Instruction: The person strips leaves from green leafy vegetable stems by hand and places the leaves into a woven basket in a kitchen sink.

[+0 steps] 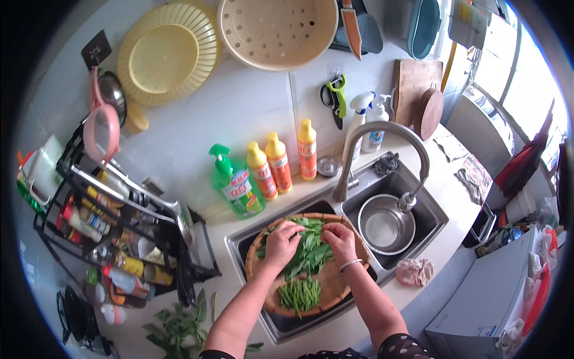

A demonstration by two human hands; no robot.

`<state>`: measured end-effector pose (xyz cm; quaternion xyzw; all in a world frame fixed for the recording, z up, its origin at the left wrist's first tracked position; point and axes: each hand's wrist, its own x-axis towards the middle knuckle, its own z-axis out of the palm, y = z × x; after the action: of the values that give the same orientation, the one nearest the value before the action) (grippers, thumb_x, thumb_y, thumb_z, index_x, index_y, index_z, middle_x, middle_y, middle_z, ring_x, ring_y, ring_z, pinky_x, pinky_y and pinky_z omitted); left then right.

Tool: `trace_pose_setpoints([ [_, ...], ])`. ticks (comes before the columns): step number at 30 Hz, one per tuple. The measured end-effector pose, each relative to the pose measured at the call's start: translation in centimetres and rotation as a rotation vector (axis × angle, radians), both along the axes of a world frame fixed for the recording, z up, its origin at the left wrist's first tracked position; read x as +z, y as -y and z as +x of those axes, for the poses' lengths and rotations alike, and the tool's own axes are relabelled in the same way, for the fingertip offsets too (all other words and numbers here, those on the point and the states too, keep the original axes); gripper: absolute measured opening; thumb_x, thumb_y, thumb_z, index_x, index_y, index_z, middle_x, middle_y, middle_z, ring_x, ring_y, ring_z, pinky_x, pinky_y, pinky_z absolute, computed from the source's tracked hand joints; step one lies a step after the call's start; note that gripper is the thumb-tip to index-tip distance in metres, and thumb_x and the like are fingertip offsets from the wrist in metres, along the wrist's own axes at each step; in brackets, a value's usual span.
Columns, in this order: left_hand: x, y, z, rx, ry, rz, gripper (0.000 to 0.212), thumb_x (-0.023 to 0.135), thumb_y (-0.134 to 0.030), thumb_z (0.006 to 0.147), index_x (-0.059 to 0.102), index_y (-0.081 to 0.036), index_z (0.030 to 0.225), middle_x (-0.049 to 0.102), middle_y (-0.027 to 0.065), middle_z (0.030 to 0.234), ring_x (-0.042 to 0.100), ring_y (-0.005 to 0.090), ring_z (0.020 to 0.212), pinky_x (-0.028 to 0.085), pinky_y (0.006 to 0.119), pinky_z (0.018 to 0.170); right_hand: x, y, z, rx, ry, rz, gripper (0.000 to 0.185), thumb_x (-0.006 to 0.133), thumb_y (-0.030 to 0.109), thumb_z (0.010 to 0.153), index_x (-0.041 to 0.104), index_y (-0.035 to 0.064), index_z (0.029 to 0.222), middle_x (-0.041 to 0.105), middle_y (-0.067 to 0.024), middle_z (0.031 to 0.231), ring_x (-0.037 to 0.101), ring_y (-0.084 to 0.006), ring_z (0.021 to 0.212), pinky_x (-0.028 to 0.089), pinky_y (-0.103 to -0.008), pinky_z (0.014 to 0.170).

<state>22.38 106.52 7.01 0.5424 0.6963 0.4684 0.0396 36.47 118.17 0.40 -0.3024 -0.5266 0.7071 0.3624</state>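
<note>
A round woven bamboo basket [332, 282] rests over the left bowl of the sink. Leafy green vegetables [309, 251] lie in its far half, and a bundle of short cut green stems [300, 294] sits in the near half. Above the leaves, my left hand [283, 242] pinches greens between thumb and fingers. My right hand [341, 242], with a bracelet at the wrist, pinches at the same greens just to the right. The piece between the fingertips is too small to make out clearly.
A metal pot [383, 224] stands in the right sink bowl under the curved faucet [390, 128]. Behind the sink are a green pump bottle [237, 188] and several yellow-capped bottles [307, 152]. More leafy greens [179, 330] lie left on the counter, near a black spice rack [148, 235].
</note>
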Motion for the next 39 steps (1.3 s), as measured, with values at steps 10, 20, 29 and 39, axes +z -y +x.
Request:
trace_pose_setpoints([
  [10,-8.4,-1.6,-2.4,0.048,-0.417,-0.132,0.002,0.064,-0.013,0.075,0.065,-0.012,0.076,0.054,0.0003,0.080,0.052,0.0207,0.082,0.042,0.034,0.072,-6.0,-0.2,-2.6,-0.189,0.510,0.477,0.011,0.066,0.005,0.077,0.065,0.0019,0.087,0.064,-0.0089,0.078,0.062,-0.0159,0.068,0.049,-0.0276,0.064],
  [20,-9.3,-0.5,-2.2,0.047,-0.304,-0.203,0.019,0.064,-0.014,0.075,0.067,-0.013,0.094,0.053,0.0019,0.087,0.051,0.0224,0.084,0.040,0.038,0.077,-6.5,0.3,-3.3,-0.258,0.572,0.606,0.010,0.066,0.002,0.073,0.065,0.0031,0.083,0.056,-0.0085,0.079,0.057,-0.0187,0.063,0.046,-0.0290,0.060],
  [29,-2.4,8.1,-0.4,0.295,-0.213,-0.160,0.030,0.067,-0.014,0.074,0.062,-0.008,0.104,0.057,0.0084,0.103,0.055,0.0280,0.095,0.043,0.039,0.083,-5.0,-0.9,-2.4,-0.127,0.646,0.661,0.027,0.061,-0.001,0.069,0.063,0.0029,0.096,0.053,-0.0116,0.095,0.054,-0.0207,0.070,0.046,-0.0318,0.068],
  [39,-1.2,28.1,2.0,0.802,0.008,-0.342,0.016,0.068,-0.008,0.074,0.063,-0.008,0.090,0.061,0.0073,0.077,0.061,0.0223,0.059,0.048,0.033,0.053,0.2,3.6,1.3,-0.152,0.461,0.868,0.032,0.051,-0.009,0.068,0.058,0.0015,0.097,0.051,-0.0106,0.100,0.052,-0.0204,0.078,0.045,-0.0314,0.071],
])
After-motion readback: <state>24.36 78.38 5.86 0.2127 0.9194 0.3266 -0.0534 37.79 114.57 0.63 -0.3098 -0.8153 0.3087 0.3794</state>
